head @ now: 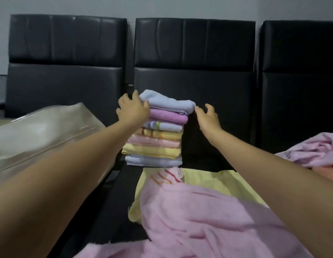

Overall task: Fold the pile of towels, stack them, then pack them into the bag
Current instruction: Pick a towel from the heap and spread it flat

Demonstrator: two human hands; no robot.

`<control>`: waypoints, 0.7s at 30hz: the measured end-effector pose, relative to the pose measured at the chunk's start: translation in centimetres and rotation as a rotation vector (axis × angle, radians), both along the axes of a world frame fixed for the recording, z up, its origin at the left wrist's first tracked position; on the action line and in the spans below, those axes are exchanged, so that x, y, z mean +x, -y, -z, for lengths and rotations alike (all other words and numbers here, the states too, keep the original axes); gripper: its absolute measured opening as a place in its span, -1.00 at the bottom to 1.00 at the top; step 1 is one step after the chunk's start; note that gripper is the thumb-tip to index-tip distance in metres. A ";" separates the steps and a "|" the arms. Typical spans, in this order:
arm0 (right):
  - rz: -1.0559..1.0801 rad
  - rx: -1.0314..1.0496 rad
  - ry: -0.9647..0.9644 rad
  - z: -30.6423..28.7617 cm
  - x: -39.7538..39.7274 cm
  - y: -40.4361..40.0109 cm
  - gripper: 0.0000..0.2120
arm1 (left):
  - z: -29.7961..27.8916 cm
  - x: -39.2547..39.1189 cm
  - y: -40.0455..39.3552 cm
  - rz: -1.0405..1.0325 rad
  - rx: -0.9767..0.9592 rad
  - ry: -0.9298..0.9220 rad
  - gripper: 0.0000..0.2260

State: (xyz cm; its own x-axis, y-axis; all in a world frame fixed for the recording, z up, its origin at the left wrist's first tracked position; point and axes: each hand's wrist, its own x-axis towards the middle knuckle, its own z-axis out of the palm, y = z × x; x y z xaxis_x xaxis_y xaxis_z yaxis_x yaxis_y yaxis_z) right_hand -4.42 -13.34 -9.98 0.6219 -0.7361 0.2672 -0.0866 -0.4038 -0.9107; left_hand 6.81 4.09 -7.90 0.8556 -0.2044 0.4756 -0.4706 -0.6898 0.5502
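Eight folded towels, as far as the layers can be counted, are standing in a stack (154, 131) on the black seat (208, 155), with a pale blue towel (167, 102) lying on top. The left hand (133, 108) is pressing its fingers against the left side of the upper layers; whether they are curling round anything cannot be told. The right hand (208, 118) is hovering just beside the top towel's right edge, fingers spread and holding nothing. Folding is judged as well advanced but unfinished: a pink towel (199, 220) and a yellow towel (208, 185) are lying loose in the foreground, and a crumpled heap (314, 149) is waiting at the right. Packing is not yet begun; the clear zip bag (40, 135) is lying on the neighbouring seat to the left, near the stack. The stack is leaning slightly, its upper towels overhanging to the right, so toppling is a likely risk. Open room is remaining to its right; the seat backs (195, 81) are closing off the rear.
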 end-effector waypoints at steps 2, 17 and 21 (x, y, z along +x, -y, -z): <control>-0.047 0.035 -0.042 1.0 -3.7 -1.0 -0.62 | 0.8 -2.9 -0.7 0.064 -0.054 -0.012 -0.53; -0.326 -0.270 -0.468 8.8 -16.3 -7.0 -0.74 | 11.7 -15.2 -7.7 0.148 0.140 -0.609 -0.70; -0.427 0.186 -0.165 7.2 -18.3 -7.7 -0.82 | 12.1 -15.8 -9.2 0.273 -0.190 -0.800 -0.69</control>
